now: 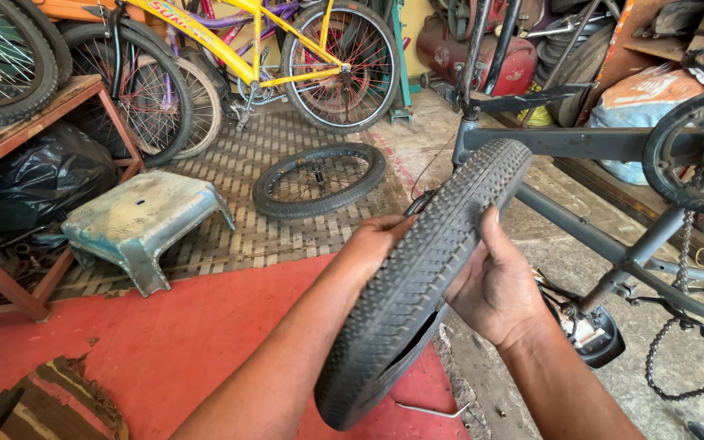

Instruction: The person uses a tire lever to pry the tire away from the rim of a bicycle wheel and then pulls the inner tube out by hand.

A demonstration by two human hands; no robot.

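Observation:
I hold a black knobby bicycle tyre (417, 277) edge-on in front of me, running from lower centre up toward the grey frame. My left hand (372, 244) grips its left side, fingers curled over the tread. On the tyre's right side is my right hand (495, 289), thumb pressed on the tread. Behind the tyre stands an upside-down grey bicycle frame (596, 147) with its chainring (698, 155) and a hanging chain (682, 261).
A loose small wheel (319, 179) lies on the woven mat. A pale blue metal stool (140, 224) stands at left beside a wooden bench (18, 122). A yellow bicycle (254, 57) leans at the back. A red mat (165, 342) covers the floor below my arms.

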